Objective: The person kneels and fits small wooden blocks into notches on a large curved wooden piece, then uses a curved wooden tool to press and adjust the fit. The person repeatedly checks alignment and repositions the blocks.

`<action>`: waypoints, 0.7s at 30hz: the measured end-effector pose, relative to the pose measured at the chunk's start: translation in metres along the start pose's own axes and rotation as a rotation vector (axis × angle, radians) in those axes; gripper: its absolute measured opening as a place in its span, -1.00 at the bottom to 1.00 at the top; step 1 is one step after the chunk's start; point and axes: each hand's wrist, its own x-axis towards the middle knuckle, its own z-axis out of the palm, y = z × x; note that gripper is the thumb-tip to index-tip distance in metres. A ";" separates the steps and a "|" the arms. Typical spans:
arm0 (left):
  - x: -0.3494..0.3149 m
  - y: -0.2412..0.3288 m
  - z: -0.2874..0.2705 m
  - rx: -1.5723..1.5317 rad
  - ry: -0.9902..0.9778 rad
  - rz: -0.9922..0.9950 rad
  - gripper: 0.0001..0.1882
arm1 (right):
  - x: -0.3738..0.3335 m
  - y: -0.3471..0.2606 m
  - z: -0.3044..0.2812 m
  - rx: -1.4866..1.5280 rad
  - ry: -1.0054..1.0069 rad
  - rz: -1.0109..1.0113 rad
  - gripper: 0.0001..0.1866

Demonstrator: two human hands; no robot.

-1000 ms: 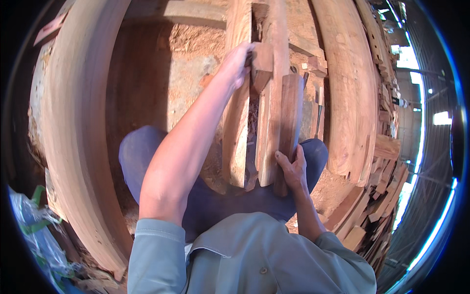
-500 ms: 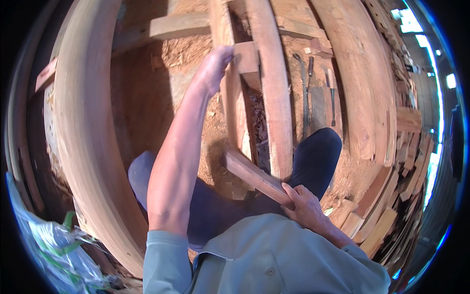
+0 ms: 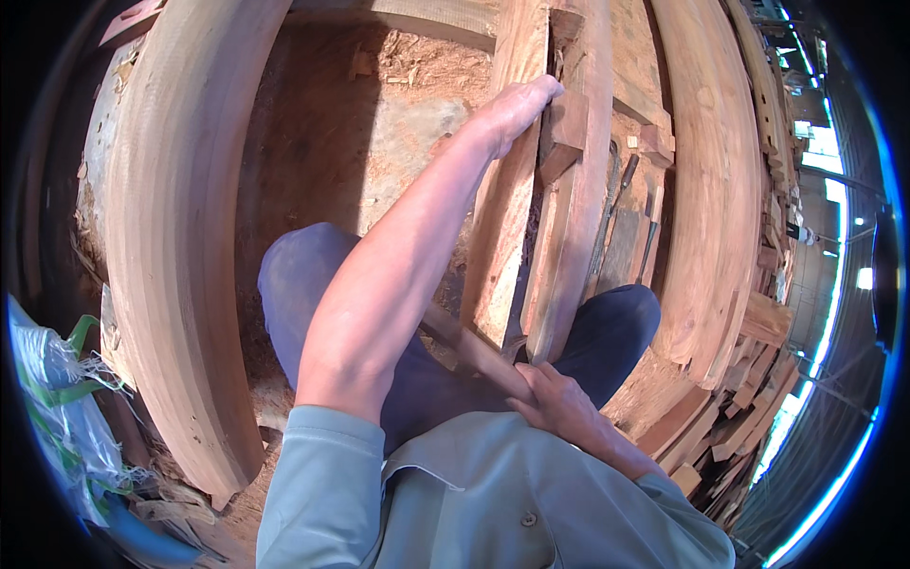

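Note:
My left hand [image 3: 519, 112] reaches forward over the left of two long wooden beams [image 3: 507, 209]. Its fingers curl closed against a squared wooden block [image 3: 567, 133], which sits at the gap between that beam and the right beam [image 3: 569, 228]; the fingertips are partly hidden. Close to my lap, my right hand [image 3: 559, 398] wraps around one end of a wooden bar [image 3: 483, 360]. The bar slants up to the left, and its far end passes behind my left forearm. Both beams run between my bent knees.
A thick curved timber [image 3: 180, 237] lies along my left, another broad timber [image 3: 706, 190] on the right. Slim tools with dark handles [image 3: 626, 175] lie beside the right beam. Offcuts [image 3: 749, 389] are piled at the right; a white sack [image 3: 66, 408] lies lower left.
The view has shifted, so the beams and block appear farther right. My left hand stays at the block. The bar in my right hand has dropped lower, its far end now behind my forearm.

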 end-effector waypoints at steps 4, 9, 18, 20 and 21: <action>0.005 -0.005 0.000 -0.051 0.015 -0.011 -0.77 | 0.011 -0.009 -0.002 -0.065 -0.072 -0.022 -0.57; 0.005 -0.003 0.000 0.033 -0.040 -0.018 -0.66 | 0.039 0.002 -0.049 -0.014 -0.017 -0.164 -0.67; -0.004 0.003 0.002 -0.147 -0.131 -0.110 -0.36 | 0.236 0.030 -0.201 -0.075 0.888 0.099 0.42; 0.003 -0.017 0.005 -0.288 -0.059 -0.007 -0.54 | 0.257 0.033 -0.211 -0.003 0.806 0.054 0.40; 0.010 -0.027 0.000 -0.387 -0.039 0.009 -0.62 | 0.259 0.011 -0.214 0.062 0.648 0.078 0.40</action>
